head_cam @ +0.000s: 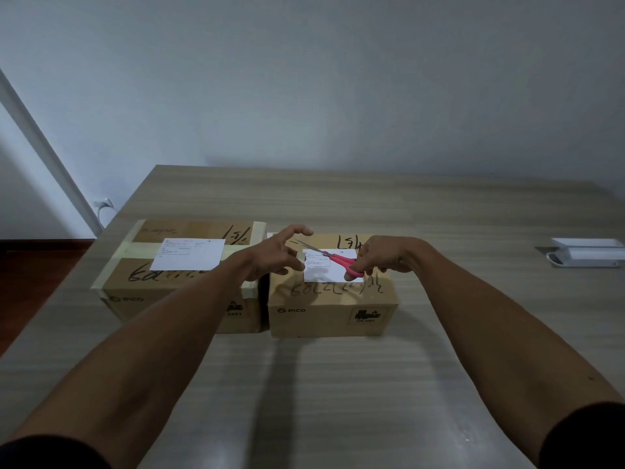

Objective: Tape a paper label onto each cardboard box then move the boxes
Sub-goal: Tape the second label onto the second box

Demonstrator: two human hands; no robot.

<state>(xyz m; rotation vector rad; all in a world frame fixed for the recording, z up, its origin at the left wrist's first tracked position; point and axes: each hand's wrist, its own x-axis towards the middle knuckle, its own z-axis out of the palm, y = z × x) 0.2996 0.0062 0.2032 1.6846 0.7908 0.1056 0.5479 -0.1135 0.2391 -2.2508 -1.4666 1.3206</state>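
Observation:
Two brown cardboard boxes stand side by side on the wooden table. The left box [176, 292] carries a white paper label [189, 253] on its top. The right box [331, 309] also has a white label [324, 270] on top. My right hand [389, 255] grips red-handled scissors [341, 260] above that label, blades pointing left. My left hand [277, 253] hovers over the gap between the boxes, fingers spread, pinching a roll of clear tape [299, 257] near the scissor blades.
A white device [588, 253] lies at the table's right edge. The table [338, 384] runs wide in front of the boxes. A wall socket with a cable [105, 204] sits by the floor at the left.

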